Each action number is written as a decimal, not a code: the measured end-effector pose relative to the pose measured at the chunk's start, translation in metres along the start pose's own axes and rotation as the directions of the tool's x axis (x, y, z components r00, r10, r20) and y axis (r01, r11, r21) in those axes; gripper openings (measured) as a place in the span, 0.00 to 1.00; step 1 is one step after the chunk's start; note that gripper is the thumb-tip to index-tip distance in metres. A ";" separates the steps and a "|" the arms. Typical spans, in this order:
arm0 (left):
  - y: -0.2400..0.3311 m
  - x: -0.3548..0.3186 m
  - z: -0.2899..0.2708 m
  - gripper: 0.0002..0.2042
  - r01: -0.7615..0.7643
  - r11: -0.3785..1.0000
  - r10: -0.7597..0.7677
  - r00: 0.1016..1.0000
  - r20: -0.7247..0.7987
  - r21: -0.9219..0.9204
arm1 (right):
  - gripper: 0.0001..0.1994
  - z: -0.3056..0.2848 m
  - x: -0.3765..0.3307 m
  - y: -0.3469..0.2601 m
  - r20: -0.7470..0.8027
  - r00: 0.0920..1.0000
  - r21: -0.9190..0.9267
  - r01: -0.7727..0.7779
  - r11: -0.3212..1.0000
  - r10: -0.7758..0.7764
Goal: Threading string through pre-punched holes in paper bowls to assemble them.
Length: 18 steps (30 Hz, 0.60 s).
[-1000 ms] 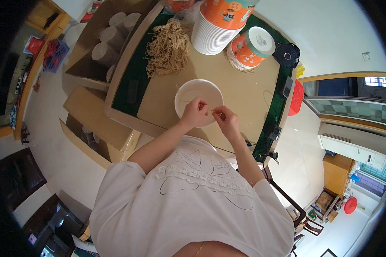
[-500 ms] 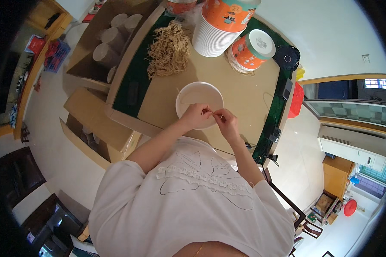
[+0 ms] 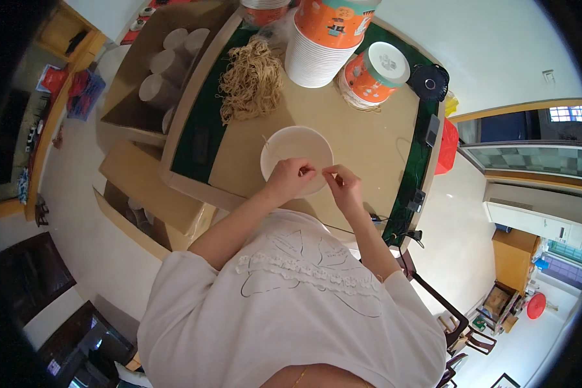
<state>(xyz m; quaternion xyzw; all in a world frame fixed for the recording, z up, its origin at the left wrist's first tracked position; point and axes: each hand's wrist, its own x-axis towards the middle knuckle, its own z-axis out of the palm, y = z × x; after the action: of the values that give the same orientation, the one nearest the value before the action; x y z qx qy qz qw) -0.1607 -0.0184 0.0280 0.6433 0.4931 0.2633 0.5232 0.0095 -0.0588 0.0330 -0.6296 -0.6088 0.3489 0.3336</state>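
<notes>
My left hand [image 3: 291,177] is closed in a pinch over the near side of a white round tub [image 3: 297,139]. A thin beige string [image 3: 265,139] lies at the tub's left rim and seems to lead to this hand. Just to the right, my right hand [image 3: 344,184] pinches with thumb and forefinger at the tub's right edge. What it holds is too fine to make out. A small gap separates the two sets of fingertips. Beyond the tub, at the left, a tangled heap of beige strings [image 3: 252,81] lies on the cardboard sheet [image 3: 368,161].
A tall stack of orange and white paper tubs [image 3: 320,58] stands at the far side. Beside it an upturned orange tub [image 3: 376,74] has strings around its base. A black fan [image 3: 429,83] and a phone [image 3: 433,130] lie rightward. Open cardboard boxes [image 3: 126,84] stand left.
My fingertips, which met before, are now slightly apart. The whole view has shifted a little, and the heap and tubs stay in place on the table.
</notes>
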 end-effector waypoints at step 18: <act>0.083 -0.019 -0.022 0.05 0.053 0.960 -0.011 0.989 0.151 -0.273 | 0.20 -0.028 -0.018 -0.013 -0.142 0.982 0.007 0.126 0.992 -0.124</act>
<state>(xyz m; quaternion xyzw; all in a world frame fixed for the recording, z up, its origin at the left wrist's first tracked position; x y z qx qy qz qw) -0.1564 -0.0243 0.1161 0.5736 0.4217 0.2727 0.6472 0.0262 -0.0759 0.0595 -0.6105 -0.6192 0.2867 0.4021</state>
